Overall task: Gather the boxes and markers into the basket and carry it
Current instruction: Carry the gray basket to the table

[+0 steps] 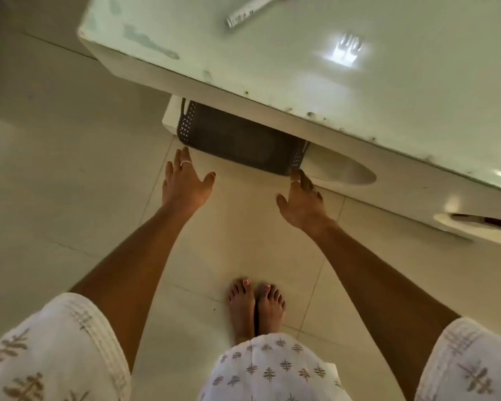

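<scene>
Reaching down with both arms, we bring our left hand (185, 180) and our right hand (301, 199) toward the dark perforated basket (237, 140), which stands on the tiled floor (55, 169) and is tucked partly under the edge of the white table (272, 68). Both hands have the fingers straight and spread, and they hold nothing. The left fingertips are near the basket's left lower corner, and the right fingertips seem to touch its right corner, though we cannot say this for sure. We judge that the hands are set wide apart like this because they must take the basket from its two short sides, so that it can slide out from below the table. The table top hides the far part of the basket, so we cannot see its rim, its handles, or if something already lies inside. On the table, at the top border of the view, a long pale thing with dark print (250, 11) is cut off and blurred; it can be a box or a tube, we cannot tell. We see no markers. At the right, a pale shelf or tray (457, 224) carries something dark that is hard to make out. Below, our bare feet (256, 308) stand close together on the tiles.
</scene>
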